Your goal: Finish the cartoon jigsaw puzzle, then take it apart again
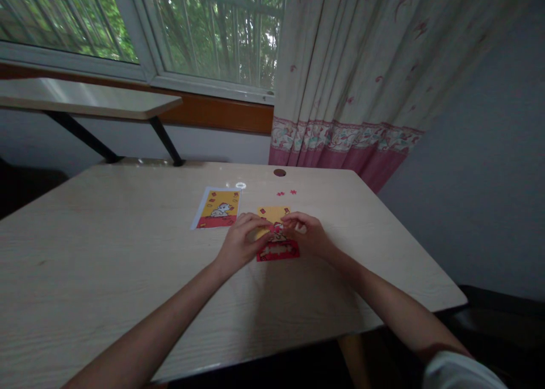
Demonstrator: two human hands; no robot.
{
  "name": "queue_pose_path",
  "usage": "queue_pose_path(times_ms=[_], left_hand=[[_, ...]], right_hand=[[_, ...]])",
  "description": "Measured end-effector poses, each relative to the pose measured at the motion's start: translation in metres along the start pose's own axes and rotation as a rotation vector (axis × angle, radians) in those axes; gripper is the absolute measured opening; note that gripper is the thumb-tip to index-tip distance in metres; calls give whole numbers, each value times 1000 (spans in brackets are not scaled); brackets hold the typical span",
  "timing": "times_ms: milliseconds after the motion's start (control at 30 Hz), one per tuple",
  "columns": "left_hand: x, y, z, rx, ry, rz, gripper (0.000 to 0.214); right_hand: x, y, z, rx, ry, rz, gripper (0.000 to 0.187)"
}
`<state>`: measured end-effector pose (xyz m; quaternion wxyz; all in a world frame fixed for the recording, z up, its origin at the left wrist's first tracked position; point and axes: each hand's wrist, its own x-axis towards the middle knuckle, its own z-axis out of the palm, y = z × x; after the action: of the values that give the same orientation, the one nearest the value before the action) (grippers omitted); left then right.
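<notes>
A partly assembled jigsaw puzzle [277, 258] lies flat on the table in front of me, yellow at the top and red along the bottom. A gap in its lower red part lets the table show through. Just above it, a small red puzzle piece [276, 228] sits between my fingertips. My left hand [243, 238] pinches it from the left. From the right, my right hand [310, 234] curls its thumb and fingers at the piece's other side. My fingers cover part of the puzzle's middle.
Two loose red pieces [286, 193] lie beyond the puzzle. To the left is a printed reference picture [219, 208] of a white animal on yellow and red. The pale table [128, 275] has a cable hole [280, 172] at its back edge. A raised shelf [93, 98] stands back left.
</notes>
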<state>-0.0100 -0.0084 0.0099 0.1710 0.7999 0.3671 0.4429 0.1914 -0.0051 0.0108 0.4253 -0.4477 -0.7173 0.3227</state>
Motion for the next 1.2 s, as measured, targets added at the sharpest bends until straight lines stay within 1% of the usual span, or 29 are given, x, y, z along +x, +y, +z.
queue_pose_path(times_ms=[33,100,167,233,333,433,467,533,600,667,833,1067,1133,1200], left_hand=[[1,0,-1,-7,12,-14,16],[1,0,-2,-14,20,-38,16],[1,1,-2,-17,11,-47,16],[1,2,-1,-21,4,-40,15],[1,0,-1,-17,-28,-16,19],[0,-8,-7,61,-132,2,34],[0,-12,-11,108,-170,11,37],[-1,-21,-19,216,-262,36,36],[-2,-28,-25,296,-319,68,35],[-2,-32,-28,345,-360,92,36],[-3,-31,-26,346,-402,128,36],[-4,-32,-25,353,-432,132,34],[-4,-32,-25,363,-442,127,33],[-4,-31,-25,368,-445,124,32]], right_hand=[[-1,-3,-1,-103,27,-76,26],[-2,-7,-2,-258,28,-199,24],[-3,-8,-1,-359,17,-267,22],[-4,-7,0,-435,28,-292,21],[-4,-3,0,-529,14,-295,21],[-6,-2,-3,-585,-6,-300,24],[-6,-2,-5,-586,6,-301,25],[-7,-3,-8,-566,56,-302,26],[-9,-4,-11,-535,100,-310,24],[-10,-4,-12,-513,108,-318,22],[-14,2,-13,-514,77,-320,20],[-14,2,-11,-533,47,-260,21],[-14,2,-7,-547,0,-231,20],[-15,2,-2,-564,-102,-204,19]])
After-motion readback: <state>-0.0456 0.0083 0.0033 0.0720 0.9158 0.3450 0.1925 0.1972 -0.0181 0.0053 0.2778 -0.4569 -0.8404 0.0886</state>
